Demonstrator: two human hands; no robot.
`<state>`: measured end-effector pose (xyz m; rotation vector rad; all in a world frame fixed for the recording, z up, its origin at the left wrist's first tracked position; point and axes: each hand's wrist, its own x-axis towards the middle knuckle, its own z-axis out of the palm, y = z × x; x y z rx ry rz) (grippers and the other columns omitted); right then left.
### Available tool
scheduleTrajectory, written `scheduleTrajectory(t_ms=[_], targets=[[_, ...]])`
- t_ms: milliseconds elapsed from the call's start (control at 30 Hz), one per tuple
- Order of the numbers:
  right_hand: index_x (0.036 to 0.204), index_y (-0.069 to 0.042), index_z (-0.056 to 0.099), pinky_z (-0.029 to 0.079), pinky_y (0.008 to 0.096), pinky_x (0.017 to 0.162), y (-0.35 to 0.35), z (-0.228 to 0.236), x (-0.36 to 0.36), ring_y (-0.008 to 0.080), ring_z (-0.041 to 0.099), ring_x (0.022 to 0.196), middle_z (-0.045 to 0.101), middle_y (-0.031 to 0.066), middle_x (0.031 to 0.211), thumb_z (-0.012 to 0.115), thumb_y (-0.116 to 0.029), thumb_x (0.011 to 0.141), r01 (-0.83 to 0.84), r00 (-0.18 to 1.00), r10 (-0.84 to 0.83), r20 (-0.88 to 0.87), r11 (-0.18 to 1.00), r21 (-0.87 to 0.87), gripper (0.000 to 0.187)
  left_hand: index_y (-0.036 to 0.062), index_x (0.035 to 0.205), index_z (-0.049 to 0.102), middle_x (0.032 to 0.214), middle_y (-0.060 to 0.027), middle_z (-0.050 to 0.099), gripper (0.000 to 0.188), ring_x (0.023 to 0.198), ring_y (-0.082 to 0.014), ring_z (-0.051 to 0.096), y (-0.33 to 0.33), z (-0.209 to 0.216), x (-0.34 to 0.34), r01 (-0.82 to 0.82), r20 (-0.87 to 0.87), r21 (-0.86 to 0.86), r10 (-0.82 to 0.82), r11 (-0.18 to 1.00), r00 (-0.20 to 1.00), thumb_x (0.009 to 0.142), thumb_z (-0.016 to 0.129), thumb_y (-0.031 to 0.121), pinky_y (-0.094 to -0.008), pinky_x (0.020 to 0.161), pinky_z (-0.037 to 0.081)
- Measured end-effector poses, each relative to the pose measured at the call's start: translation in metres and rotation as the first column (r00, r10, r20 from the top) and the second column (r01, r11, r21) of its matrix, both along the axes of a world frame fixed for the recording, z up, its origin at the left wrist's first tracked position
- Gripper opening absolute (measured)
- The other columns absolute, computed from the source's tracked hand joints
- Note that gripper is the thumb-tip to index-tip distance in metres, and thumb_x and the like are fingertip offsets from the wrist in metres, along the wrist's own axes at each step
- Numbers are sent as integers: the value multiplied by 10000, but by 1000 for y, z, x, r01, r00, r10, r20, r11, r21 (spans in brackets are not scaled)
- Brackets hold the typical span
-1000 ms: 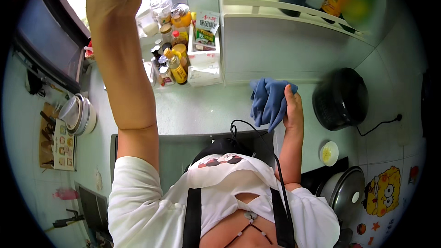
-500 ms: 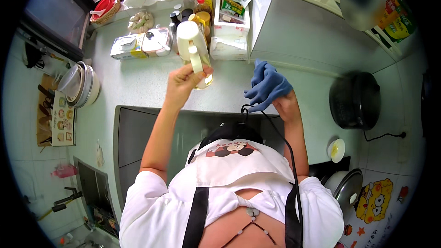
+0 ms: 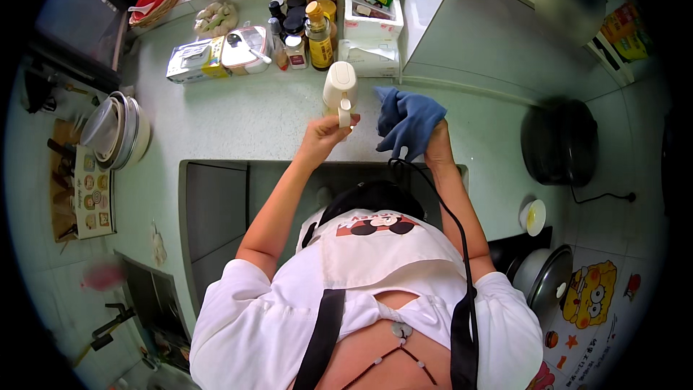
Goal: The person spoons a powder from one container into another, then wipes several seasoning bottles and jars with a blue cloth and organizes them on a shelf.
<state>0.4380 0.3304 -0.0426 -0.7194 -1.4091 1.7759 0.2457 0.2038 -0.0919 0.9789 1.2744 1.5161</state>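
- The jug point(image 3: 339, 79) is seen on the person's side of the yellow-labelled bottle point(image 3: 319, 40), a little to its right and apart from it.
- The jug's handle is turned toward the person, away from the bottle; the line from lid to handle is run nearly straight toward the person, with only a slight slant to the right.
- The jug appears to be kept roughly upright; whether its base is touching the surface point(image 3: 216, 112) cannot be told, since its lower part is mostly hidden.
- The handle is grasped by the left hand point(image 3: 323, 141), which is placed almost straight on the person's side of the bottle, its fingers curled around the grip.
- A blue cloth point(image 3: 408, 124) is grasped by the right hand point(image 3: 437, 146), to the right of the bottle and on its person's side; the cloth is bunched, with loose folds spread leftward, toward the bottle's side.
- The jug is thus nearer to the left hand, by which it is touched; the right hand is held farther to the bottle's right, with the cloth lying between it and the jug and a gap left between cloth and jug.
- A black cable point(image 3: 451, 213) is looped just beneath the cloth, farther toward the person from the bottle.
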Motion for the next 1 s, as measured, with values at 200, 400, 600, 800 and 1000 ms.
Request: scheduleTrajectory(t_ms=[200, 400, 600, 800, 1000], targets=[[944, -63, 601, 452, 248, 704, -4, -2, -4, 101, 558, 767, 600, 1, 855, 528, -162, 839, 29, 1000, -29, -8, 999, -24, 162, 16, 1017, 601, 1099, -53, 585, 201, 964, -112, 528, -3, -6, -2, 77, 40, -5, -77, 997, 996, 827, 539, 16, -255, 819, 416], [936, -61, 603, 452, 245, 701, -6, -14, -8, 96, 555, 766, 598, 0, 839, 529, -137, 833, 38, 999, -38, 11, 999, -7, 148, 9, 1034, 592, 1132, -52, 568, 218, 1025, -117, 508, -7, -21, -3, 97, 88, -8, -96, 995, 992, 824, 530, 6, -270, 891, 385], [945, -44, 597, 452, 245, 709, -8, -18, -16, 97, 551, 772, 597, 8, 857, 545, -98, 810, 22, 999, -23, 42, 999, 32, 155, 7, 1016, 590, 1155, -56, 556, 202, 1036, -115, 499, -16, -34, -3, 127, 73, -32, -124, 991, 990, 828, 518, -4, -266, 893, 377], [951, -30, 593, 453, 253, 724, -12, -19, -27, 110, 553, 784, 601, 18, 872, 546, -89, 804, 55, 996, -54, 67, 998, -12, 166, -4, 1052, 577, 1144, -35, 562, 230, 1032, -104, 497, -21, -39, -6, 115, 116, -58, -107, 992, 987, 830, 517, 8, -262, 918, 360], [1018, -19, 569, 440, 266, 773, -13, -21, -36, 128, 552, 848, 593, 38, 937, 509, -104, 822, 3, 991, -7, 130, 999, 35, 222, 13, 1043, 589, 1102, -36, 580, 225, 991, -106, 513, -24, -41, -12, 83, 44, -68, -80, 994, 996, 827, 528, 7, -256, 875, 382]])
